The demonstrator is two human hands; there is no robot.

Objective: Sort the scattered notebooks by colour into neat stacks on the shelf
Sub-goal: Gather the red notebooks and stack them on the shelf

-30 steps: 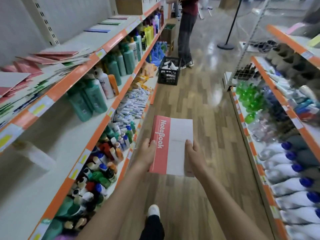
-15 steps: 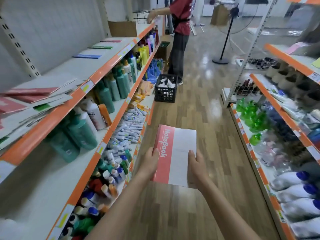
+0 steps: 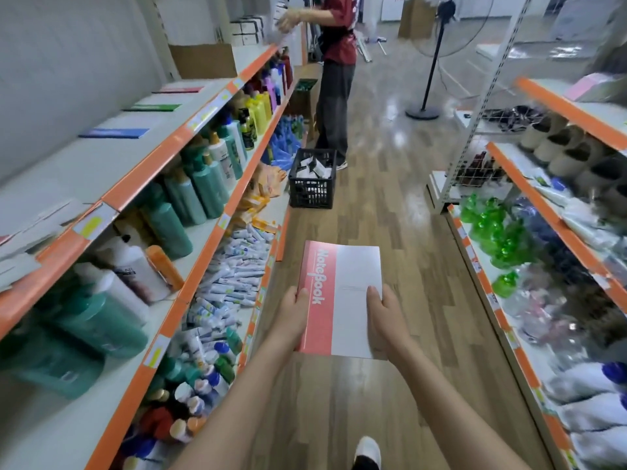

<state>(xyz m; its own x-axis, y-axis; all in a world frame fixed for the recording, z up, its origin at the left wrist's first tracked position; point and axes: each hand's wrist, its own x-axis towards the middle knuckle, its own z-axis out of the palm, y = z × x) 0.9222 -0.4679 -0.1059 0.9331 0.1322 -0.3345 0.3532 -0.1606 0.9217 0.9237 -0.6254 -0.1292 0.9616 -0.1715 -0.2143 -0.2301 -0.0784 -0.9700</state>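
I hold a red and white notebook flat in front of me over the aisle floor. My left hand grips its red left edge, thumb on the cover. My right hand grips its white right edge the same way. On the top shelf to my left lie a blue notebook, a green notebook and a red notebook, spaced apart. A loose pile of notebooks sits at the shelf's near end, mostly cut off by the frame.
A black crate stands on the wooden floor ahead. A person in a red shirt works at the far end of the left shelving. Bottles and tubes fill the lower left shelves. Stocked shelving lines the right. A fan stand is beyond.
I have walked forward along the aisle with the notebook held in both hands. The scattered pile has slid back to the left edge and the sorted notebooks are closer.
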